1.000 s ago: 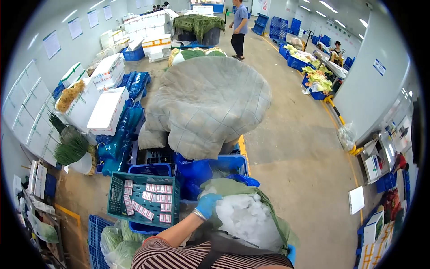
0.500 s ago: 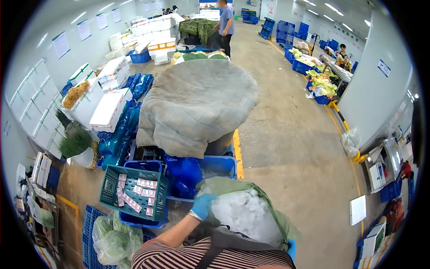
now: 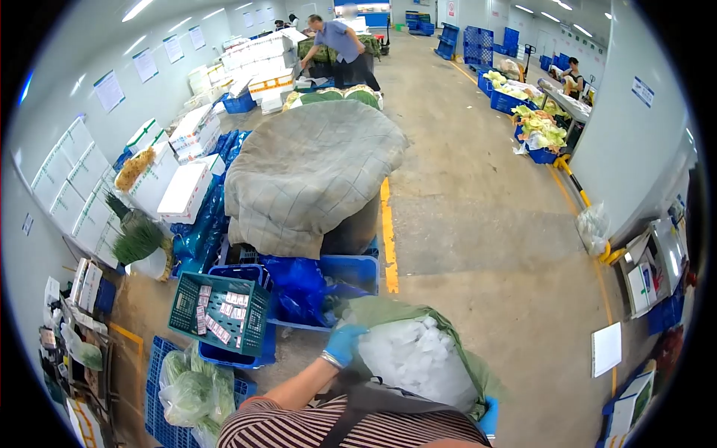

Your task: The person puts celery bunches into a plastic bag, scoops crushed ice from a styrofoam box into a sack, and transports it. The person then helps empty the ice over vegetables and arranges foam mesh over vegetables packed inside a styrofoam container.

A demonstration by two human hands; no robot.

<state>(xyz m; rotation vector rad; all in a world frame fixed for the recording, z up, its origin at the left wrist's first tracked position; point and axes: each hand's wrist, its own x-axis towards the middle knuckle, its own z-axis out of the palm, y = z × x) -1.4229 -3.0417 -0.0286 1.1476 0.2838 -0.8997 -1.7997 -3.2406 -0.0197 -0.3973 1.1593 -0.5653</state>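
Note:
Chunks of white ice [image 3: 418, 357] fill an open green sack [image 3: 463, 347] held in front of my body. My left hand [image 3: 345, 343], in a blue glove, is closed on the left rim of the sack. At the sack's lower right side, only a bit of my right hand [image 3: 488, 418] shows, also gloved in blue; its fingers are hidden. Just beyond my left hand are a blue bin [image 3: 355, 275] with blue plastic in it and a green crate [image 3: 187, 302] holding several small red-and-white packs.
A grey quilted cover [image 3: 306, 168] drapes a large load ahead. Bagged green vegetables [image 3: 190, 396] lie at lower left. White foam boxes [image 3: 187, 190] line the left wall. A person [image 3: 340, 45] leans over at the back. Yellow-green vegetables [image 3: 541, 131] fill crates at right.
The view has shifted slightly, and the covered load sits a little further left. The person at the back has gone from standing to bending toward the boxes. My left hand keeps its hold.

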